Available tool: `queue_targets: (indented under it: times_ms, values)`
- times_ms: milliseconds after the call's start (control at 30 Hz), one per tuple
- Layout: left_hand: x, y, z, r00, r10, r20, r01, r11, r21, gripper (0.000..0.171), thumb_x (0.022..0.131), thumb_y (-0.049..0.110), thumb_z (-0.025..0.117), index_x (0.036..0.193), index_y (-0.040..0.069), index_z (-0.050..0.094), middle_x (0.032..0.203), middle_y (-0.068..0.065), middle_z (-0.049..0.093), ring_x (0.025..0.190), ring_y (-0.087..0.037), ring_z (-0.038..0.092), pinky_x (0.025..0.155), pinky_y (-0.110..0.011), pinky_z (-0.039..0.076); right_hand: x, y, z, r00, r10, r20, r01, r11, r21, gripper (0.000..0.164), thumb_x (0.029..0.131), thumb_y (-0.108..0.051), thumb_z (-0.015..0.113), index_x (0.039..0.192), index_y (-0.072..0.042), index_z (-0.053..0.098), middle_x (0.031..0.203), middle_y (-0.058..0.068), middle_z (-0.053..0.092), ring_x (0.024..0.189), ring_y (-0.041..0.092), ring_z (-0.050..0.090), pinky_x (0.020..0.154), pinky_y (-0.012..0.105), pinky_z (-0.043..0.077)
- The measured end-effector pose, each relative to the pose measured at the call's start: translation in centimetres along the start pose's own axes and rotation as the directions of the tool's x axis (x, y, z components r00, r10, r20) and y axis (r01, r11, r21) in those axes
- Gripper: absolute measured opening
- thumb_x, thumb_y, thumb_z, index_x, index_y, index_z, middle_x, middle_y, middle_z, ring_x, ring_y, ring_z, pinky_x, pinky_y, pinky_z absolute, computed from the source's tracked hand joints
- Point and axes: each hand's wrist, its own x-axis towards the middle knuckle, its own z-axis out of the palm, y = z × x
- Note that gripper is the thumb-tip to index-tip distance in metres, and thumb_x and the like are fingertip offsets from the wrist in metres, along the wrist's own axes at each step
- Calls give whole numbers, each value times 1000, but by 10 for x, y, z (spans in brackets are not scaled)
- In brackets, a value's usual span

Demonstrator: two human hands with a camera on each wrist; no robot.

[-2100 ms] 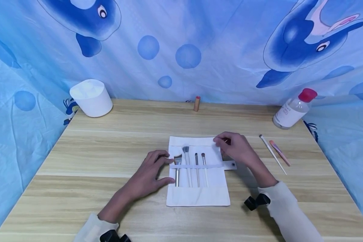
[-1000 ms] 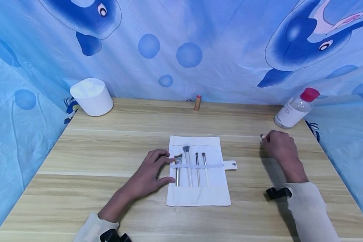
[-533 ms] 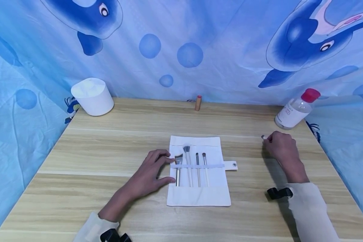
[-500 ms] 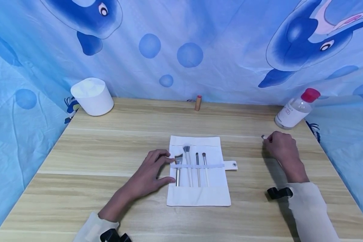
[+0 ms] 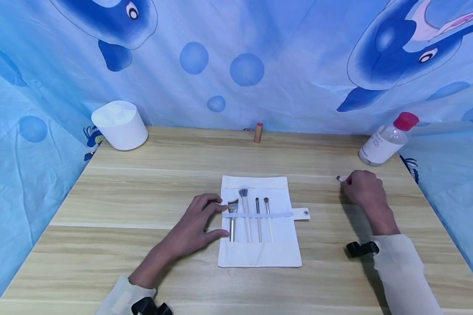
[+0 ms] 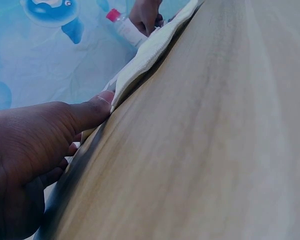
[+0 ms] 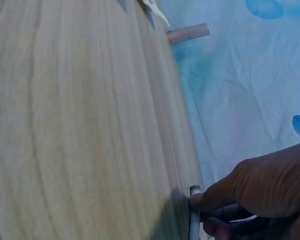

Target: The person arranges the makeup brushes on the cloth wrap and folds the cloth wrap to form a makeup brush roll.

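A white brush roll (image 5: 260, 256) lies unrolled on the table, with several makeup brushes (image 5: 247, 223) tucked under its elastic band. My left hand (image 5: 193, 227) rests at its left edge, thumb and fingers spread and touching the cloth; in the left wrist view the thumb meets the roll's edge (image 6: 150, 52). To the right, my right hand (image 5: 364, 190) pinches a slim white makeup brush (image 7: 194, 220) near its dark-tipped head. In the head view only this brush's tip (image 5: 340, 178) shows past the fingers. The pink brush seen earlier is hidden behind the right hand.
A bottle with a red cap (image 5: 384, 142) stands behind the right hand. A small brown tube (image 5: 258, 132) is at the table's back edge, and a white round container (image 5: 120, 127) at the back left. The roll's snap strap (image 5: 301, 214) sticks out rightward.
My right hand has left the roll's upper right corner, moved right and taken hold of the white brush; its tip now sits slightly further left. The left hand stays put.
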Motion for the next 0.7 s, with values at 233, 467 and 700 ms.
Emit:
queue_targets:
  times_ms: [233, 467, 700]
  values:
    - [0, -1, 0, 1000, 19, -16, -19, 1000, 2, 64, 82, 52, 79, 133, 15, 62, 143, -3, 44, 136, -21, 33, 112, -42, 31, -3, -7, -4, 999, -38, -10, 37, 999, -27, 25, 97, -22, 61, 85, -1, 69, 70, 9, 58, 61, 24, 53, 52, 35, 42]
    - [0, -2, 1, 999, 38, -36, -38, 999, 7, 63, 83, 50, 80, 132, 14, 63, 142, -4, 45, 134, -22, 34, 110, -43, 32, -4, -24, -13, 994, -46, -97, 52, 997, 55, 23, 98, -24, 60, 98, -1, 64, 78, 12, 61, 65, 26, 54, 53, 35, 43]
    - [0, 0, 0, 1000, 22, -21, -22, 1000, -2, 64, 82, 50, 80, 132, 14, 63, 143, -3, 44, 135, -20, 33, 112, -41, 30, -6, -38, -19, 981, -89, -175, 135, 952, 274, 32, 102, -36, 58, 110, -5, 64, 92, 13, 72, 69, 24, 62, 51, 33, 47]
